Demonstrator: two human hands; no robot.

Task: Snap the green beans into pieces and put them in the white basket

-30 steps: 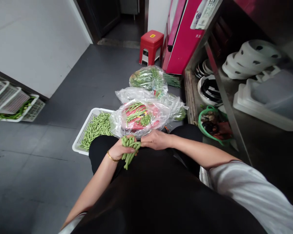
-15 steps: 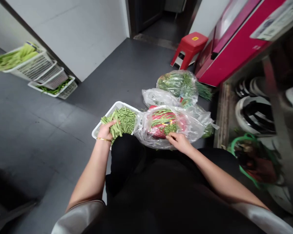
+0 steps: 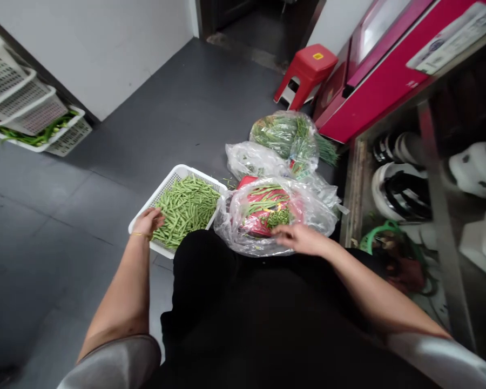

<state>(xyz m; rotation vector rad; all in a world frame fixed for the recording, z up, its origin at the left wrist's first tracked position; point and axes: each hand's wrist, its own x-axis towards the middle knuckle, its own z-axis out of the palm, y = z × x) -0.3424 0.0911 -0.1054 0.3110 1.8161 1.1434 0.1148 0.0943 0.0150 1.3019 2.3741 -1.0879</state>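
My left hand [image 3: 149, 221] rests over the left side of a white perforated basket [image 3: 142, 208], its fingers loosely stretched toward the cut green beans [image 3: 188, 205] with nothing held in them. In front of my knees lies a clear plastic bag [image 3: 230, 219], its mouth spread wide around a red inner bag [image 3: 249, 224]. Long green beans [image 3: 263, 202] lie across the red plastic, beside a small heap of green bean ends [image 3: 277, 218]. My right hand [image 3: 294, 237] hovers at the near right edge of that heap, slightly blurred, fingers extended and seemingly free.
Behind the open bag sit bags of green vegetables [image 3: 281, 135]. A red stool [image 3: 308, 73] stands by a pink cabinet [image 3: 380, 81]. Stacked white baskets [image 3: 32, 102] are at the left wall. On the right, a metal shelf [image 3: 441, 216] holds pans and a green-rimmed basket [image 3: 383, 232].
My left hand has let go of a bunch of beans into the basket and drawn back left. My right hand has loosened its pinch near the bean ends. The view has shifted.
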